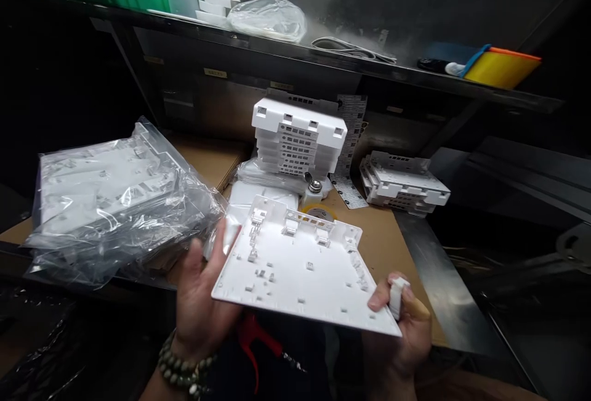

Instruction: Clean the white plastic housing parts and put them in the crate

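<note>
A white moulded plastic housing panel (pixel 318 284) is tilted in front of me, its inner side with clips and small posts facing up. My right hand (pixel 409 321) grips its lower right corner, thumb on top. A small folded white wad (pixel 397 297), perhaps cloth, is tucked between the fingers of that hand. My left hand (pixel 203 293), fingers spread, is at the panel's left edge; part of it is hidden behind the panel. A beaded bracelet circles the left wrist. Below the panel a red-handled tool (pixel 258 342) with a metal tip is partly visible.
Stacked white housings (pixel 298 136) stand behind the panel, with another stack (pixel 404 182) to the right. Plastic-bagged panels (pixel 115 198) lie left. A metal-capped bottle (pixel 314 188) and yellow tape roll (pixel 318 211) are close behind. A shelf (pixel 277 44) spans overhead.
</note>
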Demonstrator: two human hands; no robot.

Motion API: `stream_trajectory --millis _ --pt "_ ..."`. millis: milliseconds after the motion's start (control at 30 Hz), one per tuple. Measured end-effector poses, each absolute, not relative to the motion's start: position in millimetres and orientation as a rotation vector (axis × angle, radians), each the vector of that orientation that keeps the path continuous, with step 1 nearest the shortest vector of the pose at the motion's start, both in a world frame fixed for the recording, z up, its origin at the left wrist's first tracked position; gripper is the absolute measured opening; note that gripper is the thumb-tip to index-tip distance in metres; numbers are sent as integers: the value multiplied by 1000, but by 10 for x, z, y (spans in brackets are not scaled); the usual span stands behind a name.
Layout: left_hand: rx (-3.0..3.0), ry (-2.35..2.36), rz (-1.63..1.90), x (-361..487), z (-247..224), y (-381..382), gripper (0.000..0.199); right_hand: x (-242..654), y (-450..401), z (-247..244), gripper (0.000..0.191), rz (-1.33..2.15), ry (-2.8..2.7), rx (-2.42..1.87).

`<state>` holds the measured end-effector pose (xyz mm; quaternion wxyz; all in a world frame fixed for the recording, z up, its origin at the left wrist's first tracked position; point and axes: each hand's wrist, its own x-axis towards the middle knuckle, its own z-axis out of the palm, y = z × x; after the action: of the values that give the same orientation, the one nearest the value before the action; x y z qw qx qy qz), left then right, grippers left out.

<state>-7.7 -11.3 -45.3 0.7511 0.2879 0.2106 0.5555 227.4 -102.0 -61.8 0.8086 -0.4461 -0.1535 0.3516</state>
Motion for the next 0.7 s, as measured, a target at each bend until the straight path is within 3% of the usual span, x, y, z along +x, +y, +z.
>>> stream_trajectory --millis 100,200,400,533,700 --pt "306 246 799 -33 -367 -92 57 2314 -1055 -714 19 752 -454 -1012" --pt "239 136 634 -67 -294 -47 59 2416 -1060 -792 20 699 -643 -1160" --pt "239 140 805 -3 -159 76 61 2373 -1010 -620 17 118 -1085 -1403" --pt "144 280 941 134 -57 108 58 1925 -1021 -365 31 244 -1399 -1266" --pt "80 267 903 237 41 74 60 1420 -991 -172 26 224 -1666 -1065"
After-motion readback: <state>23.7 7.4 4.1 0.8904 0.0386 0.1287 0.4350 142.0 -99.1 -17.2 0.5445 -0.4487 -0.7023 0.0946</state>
